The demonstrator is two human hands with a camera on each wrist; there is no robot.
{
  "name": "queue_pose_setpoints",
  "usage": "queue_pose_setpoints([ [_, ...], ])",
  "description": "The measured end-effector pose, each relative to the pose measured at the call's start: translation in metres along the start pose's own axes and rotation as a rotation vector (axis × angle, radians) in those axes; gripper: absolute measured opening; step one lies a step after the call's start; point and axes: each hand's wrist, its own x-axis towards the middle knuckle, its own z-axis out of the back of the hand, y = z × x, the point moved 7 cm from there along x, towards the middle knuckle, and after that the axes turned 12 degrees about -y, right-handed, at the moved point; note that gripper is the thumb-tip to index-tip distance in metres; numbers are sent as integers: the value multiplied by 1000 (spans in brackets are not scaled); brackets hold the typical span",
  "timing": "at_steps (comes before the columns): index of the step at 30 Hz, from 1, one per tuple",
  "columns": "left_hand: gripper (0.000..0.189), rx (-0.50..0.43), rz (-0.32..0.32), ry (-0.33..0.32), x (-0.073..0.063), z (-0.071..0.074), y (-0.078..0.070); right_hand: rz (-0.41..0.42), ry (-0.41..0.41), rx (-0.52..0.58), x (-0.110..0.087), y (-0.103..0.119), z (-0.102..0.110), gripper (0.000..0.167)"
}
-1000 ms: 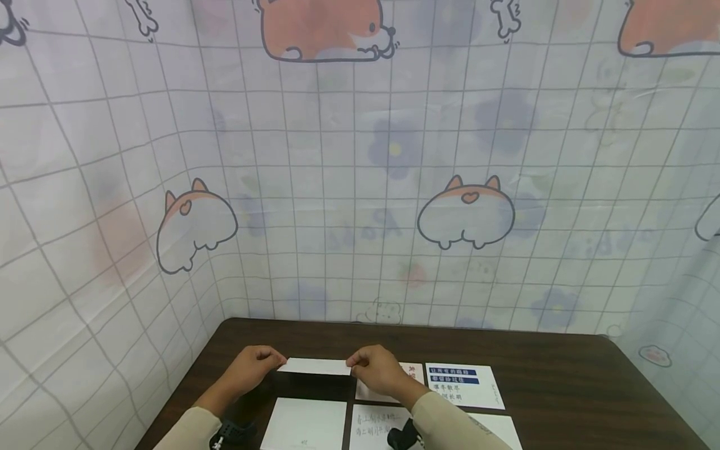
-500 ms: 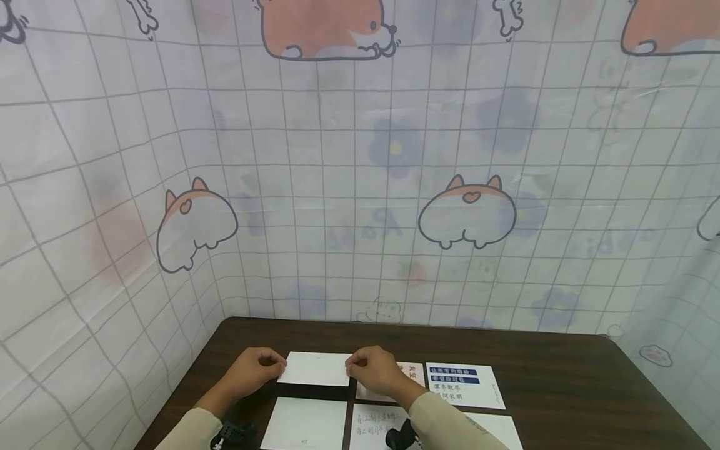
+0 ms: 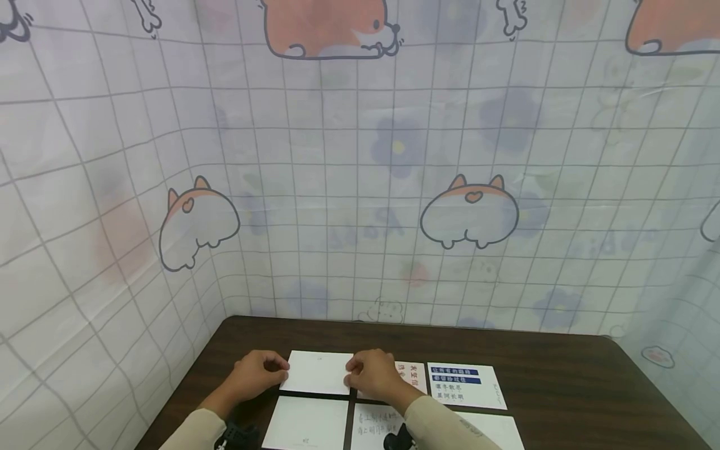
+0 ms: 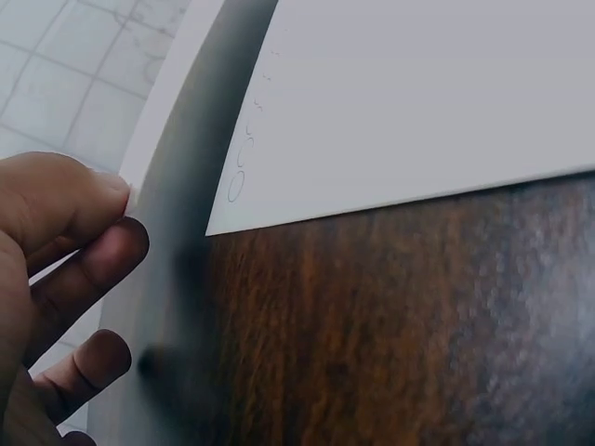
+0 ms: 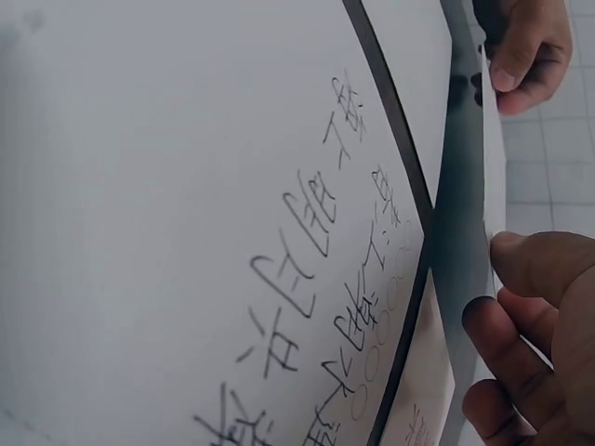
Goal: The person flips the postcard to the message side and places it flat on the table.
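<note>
In the head view a blank white card [image 3: 317, 373] lies at the far left of a group of cards, flat or nearly flat over the table. My left hand [image 3: 257, 373] pinches its left edge between thumb and fingers. At the opposite edge my right hand [image 3: 375, 373] pinches it the same way. The right wrist view has both the right hand [image 5: 530, 325] and the left hand [image 5: 535, 56] on this card's edges. Just nearer is another mostly blank card [image 3: 306, 422], beside a card with handwriting [image 3: 371, 422]. My right hand partly covers a card with red characters [image 3: 415, 375].
A card with blue bands and printed characters [image 3: 467, 390] lies to the right, with another white card [image 3: 495, 430] in front, partly behind my right sleeve [image 3: 444, 422]. The dark wooden table [image 3: 579, 387] ends at a patterned grid curtain [image 3: 349, 219].
The held card has tipped down from a steep, foreshortened view to nearly flat, its near edge coming closer to the card in front. Both hands have stayed at its sides, shifting only slightly.
</note>
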Motion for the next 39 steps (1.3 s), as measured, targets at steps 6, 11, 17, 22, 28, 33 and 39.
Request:
queue_pose_setpoints([
  [6, 10, 16, -29, 8, -1, 0, -4, 7, 11, -77, -1, 0, -4, 16],
  [11, 12, 45, -37, 9, 0, -2, -3, 19, -2, -114, -1, 3, -4, 17],
  [17, 14, 90, -56, -17, 2, -5, -3, 26, -10, -154, -2, 5, -2, 18],
  [22, 16, 120, -73, -34, 3, -7, -5, 26, -2, -169, -2, 4, -4, 19],
  [28, 18, 166, -83, -46, 4, -7, -5, 67, 1, -230, -2, 1, -8, 21],
  [33, 19, 203, -78, -55, 5, -9, -4, 104, -3, -266, -2, 2, -9, 21],
  [39, 19, 206, -80, -63, 3, -8, -6, 120, 6, -296, -2, 3, -11, 20],
])
